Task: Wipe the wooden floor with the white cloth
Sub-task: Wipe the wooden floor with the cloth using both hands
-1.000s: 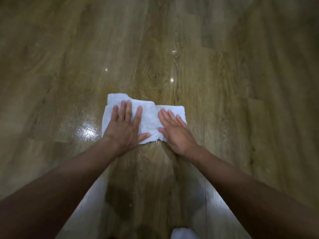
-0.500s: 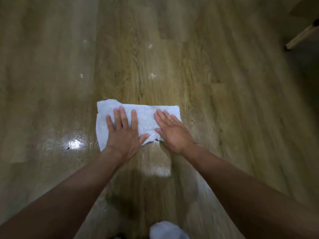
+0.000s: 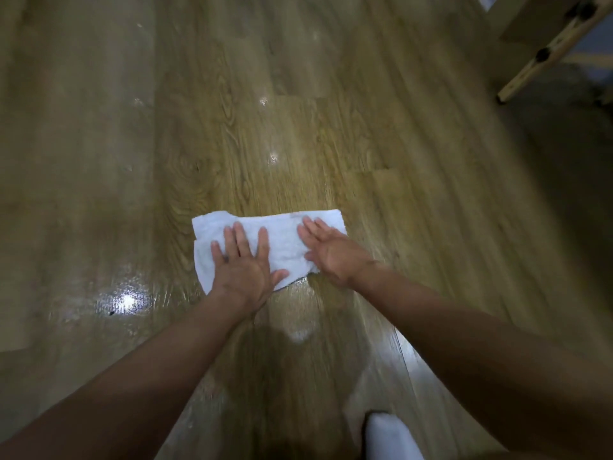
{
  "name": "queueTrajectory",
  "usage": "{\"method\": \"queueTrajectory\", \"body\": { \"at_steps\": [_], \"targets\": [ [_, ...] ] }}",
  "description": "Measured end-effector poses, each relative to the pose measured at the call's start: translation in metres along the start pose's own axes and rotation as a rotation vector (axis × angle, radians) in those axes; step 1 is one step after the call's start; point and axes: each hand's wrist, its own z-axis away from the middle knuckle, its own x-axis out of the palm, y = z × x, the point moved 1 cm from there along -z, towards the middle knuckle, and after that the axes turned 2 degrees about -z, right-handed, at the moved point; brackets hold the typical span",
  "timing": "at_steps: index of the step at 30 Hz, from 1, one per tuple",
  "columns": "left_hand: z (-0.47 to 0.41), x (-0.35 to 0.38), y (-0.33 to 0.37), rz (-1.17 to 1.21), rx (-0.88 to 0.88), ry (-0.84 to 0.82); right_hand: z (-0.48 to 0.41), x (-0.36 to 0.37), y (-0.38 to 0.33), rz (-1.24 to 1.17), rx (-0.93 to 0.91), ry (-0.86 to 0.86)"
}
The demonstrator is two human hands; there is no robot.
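A white cloth point(image 3: 285, 240) lies spread flat on the wooden floor point(image 3: 298, 144) in the middle of the head view. My left hand point(image 3: 243, 263) presses down on the cloth's left half with straight, spread fingers. My right hand point(image 3: 331, 250) presses on its right half, fingers straight and close together. Both palms cover the cloth's near edge. The floor just behind the cloth, toward me, looks wet and glossy.
A pale wooden furniture leg point(image 3: 544, 51) slants down to the floor at the far right. A white-socked foot point(image 3: 388, 436) shows at the bottom edge. A bright light reflection point(image 3: 127, 300) gleams on the floor to the left of the cloth.
The cloth and both hands have slid over the floor; the plank pattern has shifted left. The furniture leg at the top right has come further into view.
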Motion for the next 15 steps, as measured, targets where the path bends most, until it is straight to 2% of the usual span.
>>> {"method": "queueTrajectory", "body": {
  "at_steps": [4,8,11,15],
  "targets": [
    [0.024,0.011,0.000,-0.043,0.100,0.139,0.050,0.039,-0.019,-0.001,-0.023,0.166],
    [0.037,0.015,0.017,-0.040,0.247,0.191,0.072,0.052,0.007,0.014,-0.194,0.158],
    [0.014,0.014,0.026,-0.032,0.196,0.213,0.039,0.035,0.033,0.002,-0.160,0.156],
    [-0.029,0.010,0.037,0.010,0.011,0.150,0.000,0.019,0.050,-0.007,-0.076,0.205]
  ]
}}
